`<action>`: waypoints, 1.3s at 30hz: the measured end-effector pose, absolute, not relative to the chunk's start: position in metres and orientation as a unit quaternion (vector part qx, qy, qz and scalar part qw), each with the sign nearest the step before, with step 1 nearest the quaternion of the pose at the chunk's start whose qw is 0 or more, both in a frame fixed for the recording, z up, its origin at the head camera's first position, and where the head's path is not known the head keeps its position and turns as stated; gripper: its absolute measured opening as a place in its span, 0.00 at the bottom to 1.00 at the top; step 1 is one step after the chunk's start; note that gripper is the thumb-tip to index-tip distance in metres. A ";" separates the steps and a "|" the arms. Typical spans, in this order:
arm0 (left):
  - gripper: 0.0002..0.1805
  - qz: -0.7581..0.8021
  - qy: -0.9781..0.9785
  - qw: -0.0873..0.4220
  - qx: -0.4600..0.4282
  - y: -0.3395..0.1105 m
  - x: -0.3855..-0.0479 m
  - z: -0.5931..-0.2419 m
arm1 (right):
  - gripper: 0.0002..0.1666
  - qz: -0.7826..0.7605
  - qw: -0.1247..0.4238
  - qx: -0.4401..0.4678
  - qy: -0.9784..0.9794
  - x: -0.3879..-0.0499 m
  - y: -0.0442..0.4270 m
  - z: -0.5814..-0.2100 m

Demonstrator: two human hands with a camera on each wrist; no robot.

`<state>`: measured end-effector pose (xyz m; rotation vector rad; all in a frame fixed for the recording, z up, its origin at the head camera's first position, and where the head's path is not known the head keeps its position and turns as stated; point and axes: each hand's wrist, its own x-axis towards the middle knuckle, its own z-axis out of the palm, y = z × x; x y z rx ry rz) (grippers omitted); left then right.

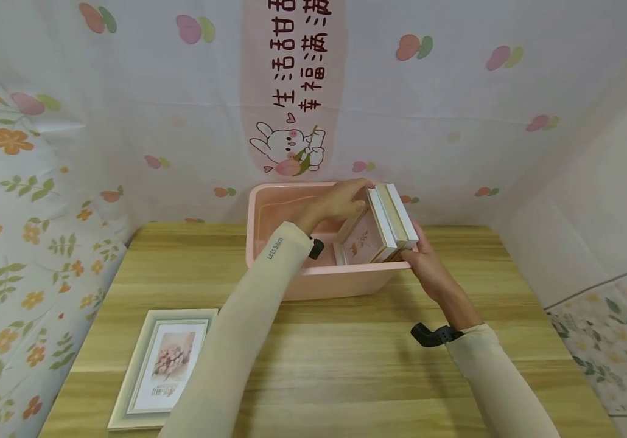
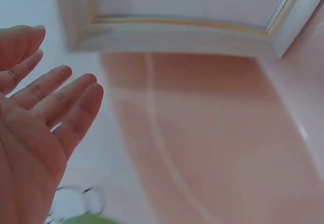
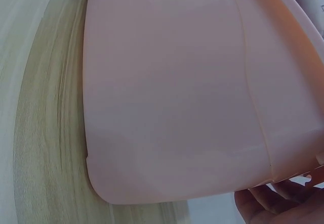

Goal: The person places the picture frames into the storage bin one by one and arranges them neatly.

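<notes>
Several picture frames point(image 1: 387, 225) lean together at the right end of a pink bin point(image 1: 330, 285), tilted, with their upper edges above its rim. My left hand point(image 1: 338, 204) reaches over the bin beside their upper left side. In the left wrist view its fingers point(image 2: 76, 105) are nearly straight and apart from a white frame point(image 2: 172, 37). Around the bin's right rim my right hand point(image 1: 431, 264) is curled, close to the frames' right corner. The right wrist view shows this hand point(image 3: 281, 204) at the edge of the bin wall point(image 3: 167, 92); its thumb is mostly hidden.
A framed flower picture point(image 1: 173, 359) lies on the wooden table point(image 1: 341, 371) at the left front, partly covered by my left sleeve. Behind the bin hangs a patterned white cloth point(image 1: 434, 121), and a floral cloth point(image 1: 28, 243) borders the table's left side.
</notes>
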<state>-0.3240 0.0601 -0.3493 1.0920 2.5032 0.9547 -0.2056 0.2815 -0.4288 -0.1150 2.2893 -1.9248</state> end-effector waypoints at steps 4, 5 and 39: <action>0.27 0.303 0.868 0.091 0.384 0.042 -0.315 -0.329 | 0.50 -0.638 0.072 -0.034 0.766 -0.206 0.284 -0.429; 0.26 0.301 0.869 0.082 0.386 0.036 -0.312 -0.324 | 0.50 -0.637 0.072 -0.034 0.767 -0.206 0.285 -0.428; 0.45 0.206 0.976 0.066 -0.039 -0.186 -0.137 -0.423 | 0.51 -0.637 0.082 -0.044 0.765 -0.205 0.281 -0.425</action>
